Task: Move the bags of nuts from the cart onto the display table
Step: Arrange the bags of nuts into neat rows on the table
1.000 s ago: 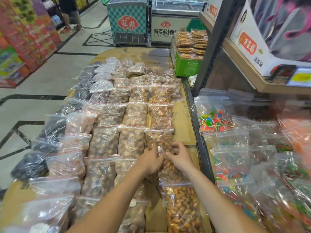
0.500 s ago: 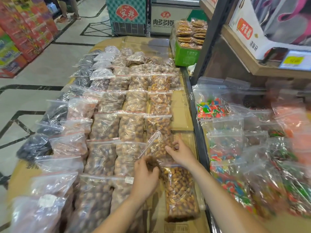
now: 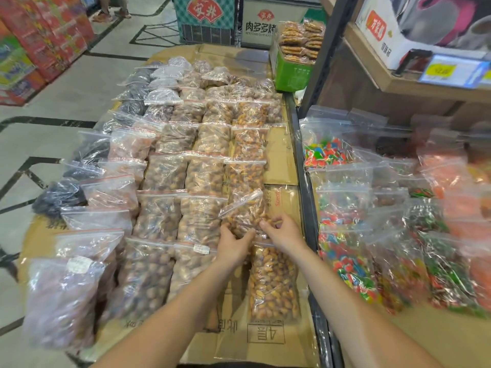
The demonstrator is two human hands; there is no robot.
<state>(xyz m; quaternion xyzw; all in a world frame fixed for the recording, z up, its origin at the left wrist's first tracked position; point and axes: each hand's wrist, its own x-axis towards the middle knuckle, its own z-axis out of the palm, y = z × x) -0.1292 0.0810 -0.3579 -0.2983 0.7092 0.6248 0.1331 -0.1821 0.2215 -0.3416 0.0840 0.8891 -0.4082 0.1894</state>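
- Left hand [image 3: 233, 244] and right hand [image 3: 285, 233]: both close on one clear bag of nuts [image 3: 245, 209], pinching its lower end; its sealed top tilts up toward 11 o'clock.
- The bag sits at 12 o'clock from the hands, in the rightmost row on the cardboard-covered table [image 3: 281, 155], probably being laid overlapping its neighbours like shingles.
- Candy bags [image 3: 345, 264] lie at 3 o'clock, past a dark rail [image 3: 305, 197].

Candy bags [image 3: 342, 261] right; green biscuit crate [image 3: 291, 71] behind; freezers [image 3: 206, 19] at back.
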